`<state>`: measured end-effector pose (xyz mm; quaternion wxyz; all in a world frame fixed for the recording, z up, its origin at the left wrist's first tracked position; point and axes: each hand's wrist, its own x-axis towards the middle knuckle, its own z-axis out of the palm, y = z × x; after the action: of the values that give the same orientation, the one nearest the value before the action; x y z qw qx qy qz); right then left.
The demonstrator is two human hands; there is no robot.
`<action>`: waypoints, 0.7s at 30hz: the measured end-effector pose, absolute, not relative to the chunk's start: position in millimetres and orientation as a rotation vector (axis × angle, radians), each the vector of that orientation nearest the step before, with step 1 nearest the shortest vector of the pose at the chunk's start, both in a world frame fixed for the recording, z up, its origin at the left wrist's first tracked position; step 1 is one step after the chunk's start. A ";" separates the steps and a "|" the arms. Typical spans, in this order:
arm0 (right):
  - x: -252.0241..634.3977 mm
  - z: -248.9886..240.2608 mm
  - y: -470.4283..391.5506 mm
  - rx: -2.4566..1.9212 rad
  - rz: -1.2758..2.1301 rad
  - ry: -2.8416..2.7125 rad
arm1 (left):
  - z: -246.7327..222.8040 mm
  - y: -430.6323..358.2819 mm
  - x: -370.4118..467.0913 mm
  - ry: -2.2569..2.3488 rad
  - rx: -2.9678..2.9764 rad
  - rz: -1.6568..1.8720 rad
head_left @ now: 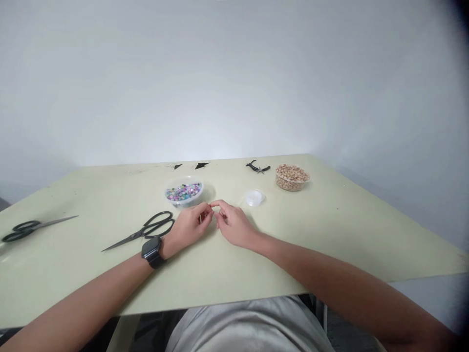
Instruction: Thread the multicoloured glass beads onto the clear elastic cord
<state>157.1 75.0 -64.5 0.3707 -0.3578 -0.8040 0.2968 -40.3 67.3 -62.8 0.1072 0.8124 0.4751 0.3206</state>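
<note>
My left hand (192,224), with a black watch (152,249) on its wrist, is closed in a pinch just in front of the bead tub. A faint, thin clear thread (207,196) shows by its fingertips. Touching it from the right, my right hand (235,226) has its index finger reaching to the left fingertips and its thumb bent in. What lies between the right fingers is too small to make out. Behind the hands stands a clear round tub (177,201) of multicoloured beads (185,191). A small spool of clear thread (254,197) lies just beyond my right hand.
Black-handled scissors (141,232) lie left of my left hand, and a second pair (32,227) is at the far left. Small black pliers (258,167) rest near the back, beside a tub of tan wooden-looking beads (292,176). The pale table (322,234) ends at a wall.
</note>
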 end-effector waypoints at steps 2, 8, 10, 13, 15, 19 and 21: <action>157.2 -65.1 75.1 -0.920 0.751 -2.067 | -61.7 67.9 -40.5 1.417 2.391 0.962; 158.7 -64.6 76.3 -0.897 0.743 -2.086 | -55.7 67.3 -41.7 1.446 2.384 1.003; 158.9 -64.9 77.7 -0.888 0.737 -2.095 | -53.6 66.5 -41.6 1.457 2.379 1.008; 158.7 -65.2 78.8 -0.889 0.741 -2.099 | -51.8 65.7 -41.6 1.482 2.366 1.021; 158.5 -64.6 78.1 -0.896 0.749 -2.095 | -51.6 65.5 -41.8 1.489 2.363 1.028; 158.2 -62.1 74.8 -0.911 0.754 -2.083 | -51.6 65.3 -42.6 1.477 2.361 1.044; 158.0 -61.2 73.7 -0.916 0.752 -2.085 | -51.1 65.3 -43.5 1.479 2.359 1.050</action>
<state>158.0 73.7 -61.2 0.3633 -0.3558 -0.8100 0.2921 -43.5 65.3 -51.1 0.0829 0.7900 0.4954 0.3515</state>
